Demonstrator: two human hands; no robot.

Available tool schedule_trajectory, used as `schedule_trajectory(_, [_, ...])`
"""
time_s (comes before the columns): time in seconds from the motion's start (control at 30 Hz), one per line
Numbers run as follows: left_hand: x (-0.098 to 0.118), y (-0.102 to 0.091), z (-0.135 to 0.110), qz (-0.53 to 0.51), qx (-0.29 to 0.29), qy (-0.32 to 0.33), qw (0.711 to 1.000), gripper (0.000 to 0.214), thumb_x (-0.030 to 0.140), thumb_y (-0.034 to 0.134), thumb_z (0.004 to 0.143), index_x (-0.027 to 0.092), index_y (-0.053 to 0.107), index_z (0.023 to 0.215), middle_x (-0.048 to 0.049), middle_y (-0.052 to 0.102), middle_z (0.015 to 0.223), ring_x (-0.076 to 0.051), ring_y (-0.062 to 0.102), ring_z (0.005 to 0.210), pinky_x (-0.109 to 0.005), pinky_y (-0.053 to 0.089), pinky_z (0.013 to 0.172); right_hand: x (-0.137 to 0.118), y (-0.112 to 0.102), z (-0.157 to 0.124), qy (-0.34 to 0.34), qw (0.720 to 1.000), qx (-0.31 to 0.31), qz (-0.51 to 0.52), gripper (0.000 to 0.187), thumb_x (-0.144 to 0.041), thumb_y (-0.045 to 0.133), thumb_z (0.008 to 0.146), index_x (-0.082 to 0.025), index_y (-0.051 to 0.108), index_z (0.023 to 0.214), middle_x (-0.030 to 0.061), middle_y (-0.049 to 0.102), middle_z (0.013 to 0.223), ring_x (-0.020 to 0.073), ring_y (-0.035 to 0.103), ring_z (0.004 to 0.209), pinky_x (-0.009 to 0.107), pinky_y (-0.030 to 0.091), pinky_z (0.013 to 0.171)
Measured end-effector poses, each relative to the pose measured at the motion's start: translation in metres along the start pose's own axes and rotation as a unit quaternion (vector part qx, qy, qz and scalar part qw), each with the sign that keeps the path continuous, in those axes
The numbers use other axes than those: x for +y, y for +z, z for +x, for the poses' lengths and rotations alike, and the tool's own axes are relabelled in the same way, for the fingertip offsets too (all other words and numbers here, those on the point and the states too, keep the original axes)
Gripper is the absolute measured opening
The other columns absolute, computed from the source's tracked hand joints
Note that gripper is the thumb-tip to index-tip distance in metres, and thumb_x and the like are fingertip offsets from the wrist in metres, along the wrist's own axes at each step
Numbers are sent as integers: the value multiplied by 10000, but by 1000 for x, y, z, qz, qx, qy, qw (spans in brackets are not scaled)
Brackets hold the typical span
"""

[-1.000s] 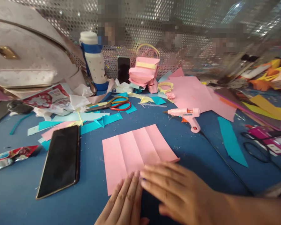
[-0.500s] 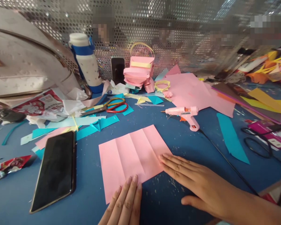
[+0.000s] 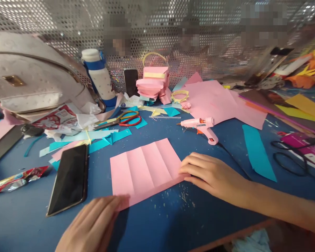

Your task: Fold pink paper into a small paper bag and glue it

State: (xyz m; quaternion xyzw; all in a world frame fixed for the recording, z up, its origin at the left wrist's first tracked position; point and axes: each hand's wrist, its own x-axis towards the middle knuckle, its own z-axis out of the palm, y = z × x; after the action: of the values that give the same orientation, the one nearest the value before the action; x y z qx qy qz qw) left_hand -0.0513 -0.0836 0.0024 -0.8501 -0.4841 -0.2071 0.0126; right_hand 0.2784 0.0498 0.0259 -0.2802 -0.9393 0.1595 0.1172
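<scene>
A pink sheet of paper (image 3: 144, 164) with several parallel creases lies in front of me, a narrow strip along its near edge bent up. My left hand (image 3: 94, 218) is closed on its near left corner, the fingertips slightly blurred. At the near right corner, my right hand (image 3: 204, 173) pinches the paper between thumb and fingers. Beyond my right hand lies a pink hot glue gun (image 3: 203, 126), its cord passing behind that wrist. Left of the paper rests a black smartphone (image 3: 69, 178).
Scissors (image 3: 130, 119) lie among blue paper strips (image 3: 112, 138). A pink paper bag model (image 3: 154, 82), a bottle (image 3: 99, 77) and a backpack (image 3: 36, 80) stand at the back. Large pink sheets (image 3: 215, 101) and a blue strip (image 3: 259, 152) lie to the right, near a purple power strip (image 3: 301, 148).
My left hand has moved left to the paper's near left corner. My right hand has gone from lying flat to pinching the right corner. The near edge is now bent up.
</scene>
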Motion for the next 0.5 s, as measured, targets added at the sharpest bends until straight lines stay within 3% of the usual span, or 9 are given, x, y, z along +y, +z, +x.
schedule_trajectory(0.1, [-3,-6,19,-59,-51,-85,993,249,294,396,1013,207,599,1128,-59,670,1020,-167,676,874,-245,575,732,3,3,16,-14,998,-58,25,191,-264,467,1010,-190,582,877,20,606,875,173,526,828,313,425,744])
schedule_trajectory(0.2, [-5,-4,30,-120,-110,-119,979,225,263,368,1021,223,583,968,-33,608,922,-160,617,800,-270,542,704,7,11,27,-63,995,-82,-4,234,-238,426,1019,-180,537,821,18,570,845,174,485,797,317,379,746])
schedule_trajectory(0.5, [-8,-1,33,-101,-113,-85,985,255,207,326,1019,214,558,912,-32,564,867,-170,537,733,-291,478,668,12,27,26,-127,982,-38,-133,154,-147,454,972,-192,524,843,14,528,840,184,419,756,326,272,664])
